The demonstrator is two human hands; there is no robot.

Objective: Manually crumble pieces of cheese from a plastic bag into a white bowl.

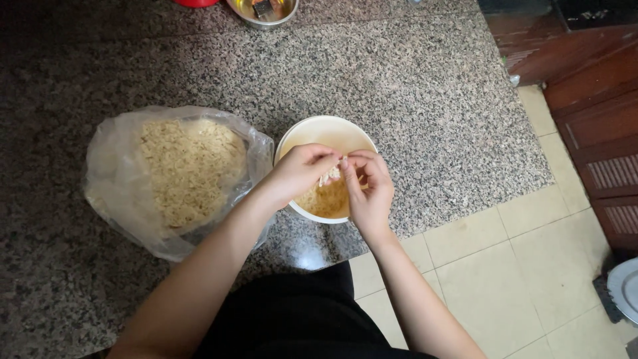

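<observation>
A small clump of dried noodles (pixel 329 175) is sitting just right of the frame's centre, pinched between both hands above the white bowl (pixel 312 131). The left hand (pixel 297 171) is closing its thumb and fingers on the clump's left end, and the right hand (pixel 369 188) is nipping the other end with its fingertips; the two hands are nearly touching each other. The piece is looking light, stiff and brittle, the sort of thing that snaps and sheds crumbs rather than bending, so short fingertip grips close to the intended break line are probably suiting it better than a whole-hand squeeze. It is dry, so slipping seems unlikely.

Below the hands, the bowl is holding a layer of broken yellowish noodle bits, though the hands are hiding much of it, so how full it is cannot be told. Just left of the bowl, a clear plastic bag (pixel 113 176) is lying open with a large noodle block (pixel 189 167) inside. Both are resting on a speckled granite counter (pixel 425 100). At the top edge a metal dish (pixel 263 22) is showing, and pale floor tiles (pixel 518 259) are filling the lower right.
</observation>
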